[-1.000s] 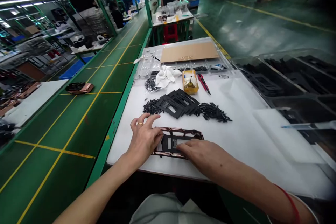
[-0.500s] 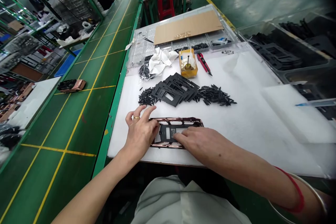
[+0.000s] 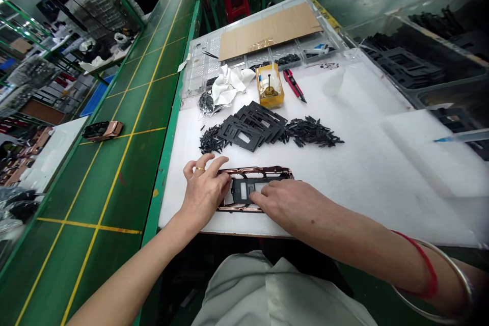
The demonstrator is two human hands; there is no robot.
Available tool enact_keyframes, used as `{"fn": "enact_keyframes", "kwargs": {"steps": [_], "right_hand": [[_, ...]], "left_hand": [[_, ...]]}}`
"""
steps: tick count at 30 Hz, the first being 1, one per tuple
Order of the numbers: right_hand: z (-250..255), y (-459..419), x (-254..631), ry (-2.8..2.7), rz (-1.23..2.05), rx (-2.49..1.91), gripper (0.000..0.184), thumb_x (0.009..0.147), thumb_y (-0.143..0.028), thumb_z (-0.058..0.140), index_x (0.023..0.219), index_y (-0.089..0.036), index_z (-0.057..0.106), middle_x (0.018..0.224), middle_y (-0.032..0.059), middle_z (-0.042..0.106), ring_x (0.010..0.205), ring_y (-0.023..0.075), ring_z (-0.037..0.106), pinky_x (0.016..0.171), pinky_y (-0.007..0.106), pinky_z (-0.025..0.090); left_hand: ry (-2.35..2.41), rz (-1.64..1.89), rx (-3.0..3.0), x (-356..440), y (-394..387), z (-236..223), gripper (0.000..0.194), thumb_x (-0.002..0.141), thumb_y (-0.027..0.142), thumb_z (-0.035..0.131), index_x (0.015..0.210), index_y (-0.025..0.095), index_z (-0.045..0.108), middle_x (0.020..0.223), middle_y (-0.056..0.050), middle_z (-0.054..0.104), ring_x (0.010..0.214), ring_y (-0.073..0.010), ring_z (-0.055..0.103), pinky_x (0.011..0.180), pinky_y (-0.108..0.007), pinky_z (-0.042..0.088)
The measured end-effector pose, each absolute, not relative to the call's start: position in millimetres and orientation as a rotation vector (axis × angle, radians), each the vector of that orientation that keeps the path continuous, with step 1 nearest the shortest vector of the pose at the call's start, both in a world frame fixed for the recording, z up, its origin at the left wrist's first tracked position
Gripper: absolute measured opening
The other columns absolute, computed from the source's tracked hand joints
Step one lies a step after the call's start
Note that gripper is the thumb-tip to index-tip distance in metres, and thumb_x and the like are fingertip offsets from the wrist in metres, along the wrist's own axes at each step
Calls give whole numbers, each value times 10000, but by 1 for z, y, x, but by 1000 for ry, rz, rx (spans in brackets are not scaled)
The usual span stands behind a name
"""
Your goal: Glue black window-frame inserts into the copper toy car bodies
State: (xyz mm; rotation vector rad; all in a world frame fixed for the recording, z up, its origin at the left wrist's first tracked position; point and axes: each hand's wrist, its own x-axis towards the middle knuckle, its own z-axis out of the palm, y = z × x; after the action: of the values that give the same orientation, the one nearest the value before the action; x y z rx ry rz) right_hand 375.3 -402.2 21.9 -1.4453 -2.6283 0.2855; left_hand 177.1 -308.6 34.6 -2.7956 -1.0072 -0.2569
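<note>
A copper-coloured toy car body point(image 3: 256, 174) lies upside down on the white foam mat point(image 3: 362, 173) near the front edge, with a black plate point(image 3: 244, 191) set inside it. My left hand point(image 3: 204, 188), a ring on one finger, rests on the body's left end with fingers spread. My right hand point(image 3: 284, 204) lies flat over the body's near side, fingertips pressing on the black plate. Just beyond lie a stack of black plates point(image 3: 254, 127) and two heaps of small black pins point(image 3: 311, 132).
A yellow box point(image 3: 270, 90), a red cutter point(image 3: 293, 84), a white cloth point(image 3: 229, 84) and a cardboard sheet point(image 3: 269, 29) lie further back. Clear bins of black parts point(image 3: 405, 66) stand at right. A green conveyor point(image 3: 126, 127) at left carries another car body point(image 3: 103, 130).
The camera has tilted down and drawn closer. My right hand has slid a little to the left over the black plate. My left hand stays on the body's left end.
</note>
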Motion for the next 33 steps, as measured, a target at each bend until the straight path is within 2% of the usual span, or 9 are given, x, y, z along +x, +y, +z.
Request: {"fn": "enact_keyframes", "kwargs": {"steps": [5,7,11,15,19,24,29,33], "right_hand": [[39,-391,368,-2679,388,-1625,196,814,-68,612,977,-173,633,744,34,610,646,208,610,489,262,342],[46,-384,364,-2729,394,-1693,237,854,-62,566,1055,-159,645,798,70,634,703,227,633,516,267,383],[53,-374,358,-2827,402,-1755,343,885,-55,501,1188,-165,618,872,115,645,726,247,648,548,282,449],[52,-370,353,-2855,378,-1756,411,902,-51,461,1275,-181,573,857,119,644,705,246,649,554,291,479],[50,-369,349,-2844,394,-1809,421,926,-133,498,1342,-192,516,839,125,642,684,271,643,536,334,505],[50,-369,346,-2826,385,-1856,425,916,-97,488,1335,-162,517,817,135,631,679,277,643,535,350,517],[49,-367,344,-2792,391,-1853,313,947,-201,531,1245,-119,575,728,130,620,621,279,638,527,374,528],[47,-365,344,-2796,421,-1842,311,901,-100,539,1206,-121,595,667,96,618,593,281,640,527,389,537]], "left_hand": [[-890,-231,-2815,177,-307,34,176,899,219,582,736,237,647,1147,77,668,1178,-247,471,890,-442,207],[-873,-216,-2818,178,-306,34,173,903,216,576,747,238,645,1116,75,677,1160,-240,477,876,-436,208],[-857,-157,-2844,180,-303,36,164,914,210,557,776,244,641,1045,74,687,1129,-232,481,860,-428,206],[-834,-132,-2858,181,-300,36,150,918,235,557,791,249,637,1044,70,682,1120,-230,478,857,-424,202],[-839,-136,-2853,181,-299,35,156,926,231,540,807,239,639,1023,45,681,1103,-223,490,855,-419,206],[-827,-143,-2851,180,-299,34,176,934,240,531,791,221,631,1010,25,678,1085,-215,498,846,-415,213],[-807,-144,-2850,180,-298,33,152,942,243,518,830,232,619,1009,40,680,1078,-218,485,858,-425,211],[-779,-130,-2870,180,-294,30,138,933,234,531,812,230,596,981,35,669,1075,-219,476,871,-428,210]]}}
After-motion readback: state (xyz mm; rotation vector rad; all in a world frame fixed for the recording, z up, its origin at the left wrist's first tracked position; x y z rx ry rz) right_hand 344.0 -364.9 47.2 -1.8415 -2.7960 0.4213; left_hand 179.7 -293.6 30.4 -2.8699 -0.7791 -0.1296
